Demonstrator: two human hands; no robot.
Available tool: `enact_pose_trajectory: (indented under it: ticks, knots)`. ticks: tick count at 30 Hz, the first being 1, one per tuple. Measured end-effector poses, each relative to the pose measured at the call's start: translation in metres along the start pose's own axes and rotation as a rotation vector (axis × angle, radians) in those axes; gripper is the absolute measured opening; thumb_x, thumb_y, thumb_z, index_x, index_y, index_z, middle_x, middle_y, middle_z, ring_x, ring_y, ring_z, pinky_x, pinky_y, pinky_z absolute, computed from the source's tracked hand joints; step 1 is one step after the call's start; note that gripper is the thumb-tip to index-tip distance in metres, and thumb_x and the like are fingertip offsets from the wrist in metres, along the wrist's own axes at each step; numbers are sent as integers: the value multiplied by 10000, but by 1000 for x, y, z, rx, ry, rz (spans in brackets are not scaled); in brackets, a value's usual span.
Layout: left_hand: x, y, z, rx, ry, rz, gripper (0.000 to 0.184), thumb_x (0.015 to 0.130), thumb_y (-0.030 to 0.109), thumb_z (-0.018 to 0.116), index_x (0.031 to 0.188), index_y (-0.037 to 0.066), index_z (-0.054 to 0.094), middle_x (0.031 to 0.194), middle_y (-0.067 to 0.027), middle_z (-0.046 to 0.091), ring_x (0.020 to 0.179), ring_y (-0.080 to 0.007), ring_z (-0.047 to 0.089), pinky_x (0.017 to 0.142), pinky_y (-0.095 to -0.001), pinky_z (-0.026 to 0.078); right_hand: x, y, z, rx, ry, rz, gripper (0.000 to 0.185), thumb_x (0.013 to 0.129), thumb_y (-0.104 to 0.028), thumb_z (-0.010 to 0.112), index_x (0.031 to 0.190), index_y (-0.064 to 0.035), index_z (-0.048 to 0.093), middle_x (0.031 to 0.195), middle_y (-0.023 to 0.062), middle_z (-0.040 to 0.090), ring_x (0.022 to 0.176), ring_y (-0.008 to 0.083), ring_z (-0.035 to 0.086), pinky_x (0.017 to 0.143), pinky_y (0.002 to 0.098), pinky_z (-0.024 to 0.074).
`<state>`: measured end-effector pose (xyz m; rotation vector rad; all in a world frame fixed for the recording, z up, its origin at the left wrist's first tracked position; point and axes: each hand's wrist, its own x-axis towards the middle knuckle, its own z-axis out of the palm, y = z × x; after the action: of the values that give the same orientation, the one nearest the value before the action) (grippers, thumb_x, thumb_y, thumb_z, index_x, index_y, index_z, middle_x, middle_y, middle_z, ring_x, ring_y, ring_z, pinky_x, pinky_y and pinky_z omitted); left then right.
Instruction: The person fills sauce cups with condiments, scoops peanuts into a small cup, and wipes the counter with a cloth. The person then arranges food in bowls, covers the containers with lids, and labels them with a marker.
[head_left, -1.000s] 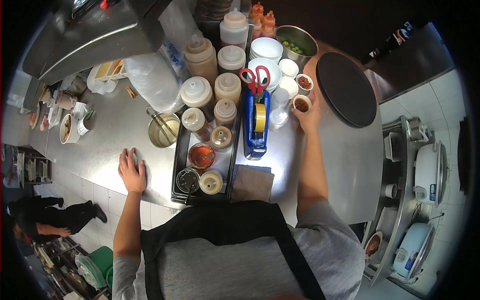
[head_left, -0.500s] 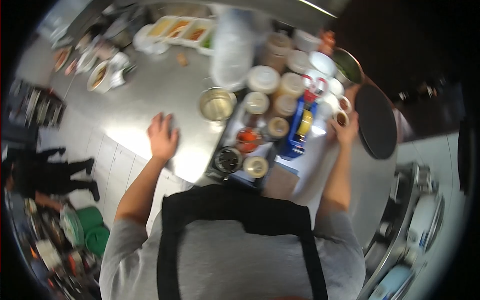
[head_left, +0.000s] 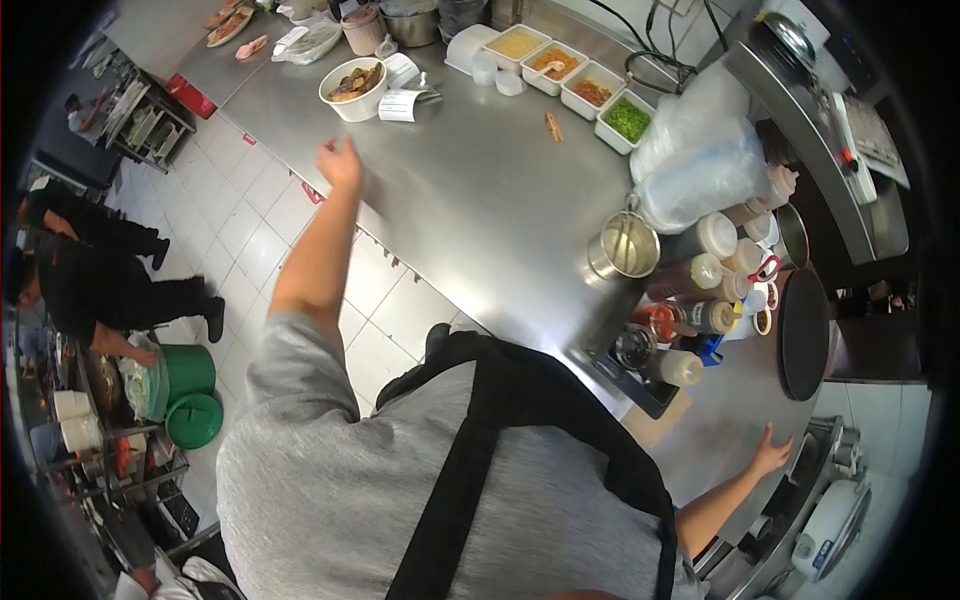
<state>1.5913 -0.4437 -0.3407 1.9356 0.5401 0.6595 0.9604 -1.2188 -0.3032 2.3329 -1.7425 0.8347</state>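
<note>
My left hand is raised over the near edge of the steel counter, its fingers partly curled and the fingertips hard to make out. Just beyond it stands a white bowl of food, with white paper slips beside it; the hand does not appear to hold it. Far to the right, my right hand has its fingers apart and holds nothing. It is near the counter's right edge, below a round black tray. The small cup of red-brown sauce stands by the tray, away from my hand.
Four white tubs, one with chopped greens, line the back. A metal pot, squeeze bottles and a black caddy stand right of centre. People in black stand at the left near green bins.
The view has swung left. My right hand has let go of the small sauce cup and moved back toward me. My left hand has lifted from the counter and reached toward the white bowl.
</note>
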Motion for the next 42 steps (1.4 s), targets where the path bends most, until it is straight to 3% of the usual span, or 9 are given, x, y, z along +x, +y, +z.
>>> enact_pose_trajectory:
  ticks: [3, 11, 12, 13, 15, 17, 22, 33, 42]
  knots:
    - [102, -3, 1, 88, 65, 57, 493, 826, 304, 654, 1188, -5, 527, 1130, -228, 568, 1047, -365, 553, 936, -426, 433, -52, 9, -35, -62, -64, 176, 832, 704, -533, 752, 1363, -125, 450, 1360, 233, 420, 1281, 388, 367, 1042, 461, 348]
    - [323, -33, 104, 525, -755, 613, 430, 912, 253, 493, 1312, 96, 485, 1198, -198, 594, 1065, -355, 588, 886, -434, 466, -183, -48, -110, -295, -385, 203, 762, 691, -476, 772, 1291, -73, 533, 1198, 238, 583, 1154, 389, 523, 986, 469, 404]
    - [330, -29, 105, 947, -606, 1271, 382, 887, 270, 537, 1205, 66, 588, 1167, -194, 610, 1063, -353, 590, 878, -432, 469, -197, -40, -107, -182, -267, 123, 729, 691, -467, 775, 1273, -89, 550, 1188, 244, 585, 1138, 395, 532, 980, 463, 410]
    - [322, -19, 97, 784, -670, 951, 346, 848, 312, 601, 1072, 54, 656, 1093, -177, 642, 1031, -348, 601, 860, -430, 472, -201, -45, -113, -220, -272, 103, 714, 686, -476, 778, 1251, -95, 565, 1205, 252, 569, 1159, 399, 513, 985, 461, 408]
    - [339, -36, 102, 936, -709, 1034, 303, 796, 298, 683, 946, 36, 647, 905, -152, 665, 824, -315, 637, 737, -421, 492, -207, -66, -120, -254, -265, 165, 730, 679, -504, 774, 1248, -96, 565, 1325, 241, 467, 1232, 379, 450, 1010, 461, 394]
    - [309, -24, 68, 563, -944, 313, 155, 811, 267, 662, 804, 132, 587, 751, 11, 594, 589, -92, 529, 519, -299, 438, -209, -90, -121, -193, -228, 178, 655, 702, -441, 775, 1231, -109, 580, 1334, 232, 461, 1237, 370, 450, 1018, 439, 393]
    - [256, -46, -24, -109, -993, -264, 185, 848, 191, 603, 1011, 113, 561, 991, -37, 605, 829, -156, 615, 654, -294, 531, -217, -165, -71, 247, -228, -75, 448, 746, -222, 741, 1160, -95, 629, 1325, 147, 505, 1218, 329, 485, 1016, 399, 403]
    - [125, -73, -135, -506, -590, -453, 282, 844, 133, 604, 1060, -27, 517, 1039, -163, 535, 934, -352, 612, 792, -408, 578, -260, -168, 54, 251, -113, -338, 607, 789, -386, 631, 1297, -80, 504, 1327, 178, 501, 1248, 366, 442, 1065, 424, 322]
    - [55, -33, -126, -556, -621, -455, 210, 866, 155, 596, 939, -1, 476, 999, -132, 505, 866, -332, 615, 658, -381, 596, -240, -158, 39, 1416, -602, 416, 590, 993, -437, 375, 1350, 31, 417, 1357, 125, 474, 1243, 238, 454, 1062, 351, 330]
